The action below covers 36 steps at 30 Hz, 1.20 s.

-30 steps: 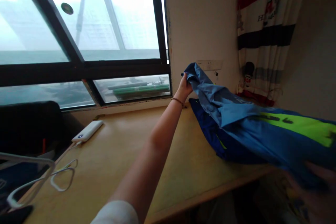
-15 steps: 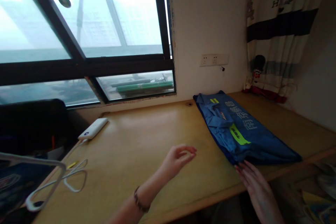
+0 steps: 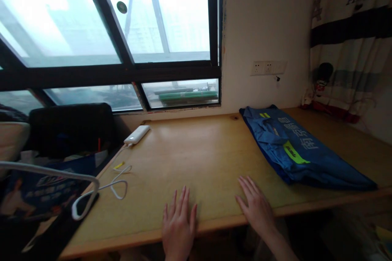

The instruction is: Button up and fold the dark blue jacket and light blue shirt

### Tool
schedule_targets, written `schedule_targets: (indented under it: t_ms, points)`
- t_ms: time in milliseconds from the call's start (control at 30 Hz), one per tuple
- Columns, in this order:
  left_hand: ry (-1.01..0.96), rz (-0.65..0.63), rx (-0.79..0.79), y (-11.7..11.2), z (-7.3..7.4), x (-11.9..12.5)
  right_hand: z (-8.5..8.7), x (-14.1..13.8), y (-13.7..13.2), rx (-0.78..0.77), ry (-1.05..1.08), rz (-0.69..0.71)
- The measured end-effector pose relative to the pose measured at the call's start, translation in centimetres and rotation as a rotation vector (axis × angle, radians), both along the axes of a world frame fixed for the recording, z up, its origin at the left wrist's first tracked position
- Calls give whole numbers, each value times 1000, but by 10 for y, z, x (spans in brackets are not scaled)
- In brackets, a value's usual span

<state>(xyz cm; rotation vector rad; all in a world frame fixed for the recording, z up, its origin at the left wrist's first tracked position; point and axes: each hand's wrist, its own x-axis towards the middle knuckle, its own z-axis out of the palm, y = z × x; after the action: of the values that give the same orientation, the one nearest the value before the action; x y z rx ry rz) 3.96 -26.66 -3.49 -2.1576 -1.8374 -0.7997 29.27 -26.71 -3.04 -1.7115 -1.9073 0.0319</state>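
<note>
My left hand (image 3: 180, 224) lies palm down at the front edge of the wooden table (image 3: 190, 151), fingers stretched out, holding nothing. To its right, my right hand (image 3: 255, 204) rests on the tabletop in the same way, fingers extended and thumb apart. Both touch only the table. Beyond my right hand, on the right part of the table, lies a folded blue garment (image 3: 294, 151) with white printed characters and bright yellow-green patches. A gap of bare wood separates it from my right hand.
A white power bank (image 3: 137, 134) with a white cable (image 3: 118, 187) lies at the table's left edge. Left of the table stands a black chair (image 3: 72, 130) with bags and boxes on it. Behind are a window, a wall socket (image 3: 268, 67) and a curtain (image 3: 346, 49).
My right hand has left the garment's near edge and moved left onto the table. My left hand has come down from the air and flattened on the tabletop. The view has turned left.
</note>
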Motion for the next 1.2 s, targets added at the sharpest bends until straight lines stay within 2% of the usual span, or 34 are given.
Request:
schedule_targets:
  t_ms: [167, 600, 900, 1033, 1100, 1200]
  points:
    - [43, 53, 10, -2, 2, 4, -8, -1, -1, -16, -79, -72]
    - [86, 81, -18, -5, 1, 4, -10, -1, -1, 32, -92, -87]
    - [135, 205, -143, 1, 11, 13, -13, 1, 1, 50, -121, -70]
    - [135, 344, -225, -2, 17, 28, -14, 3, 1, 59, -125, -62]
    - [130, 290, -277, -10, 29, 32, -15, 4, 1, 61, -121, -62]
    - [143, -25, -308, -22, 54, 23, -16, 5, 2, 64, -110, -57]
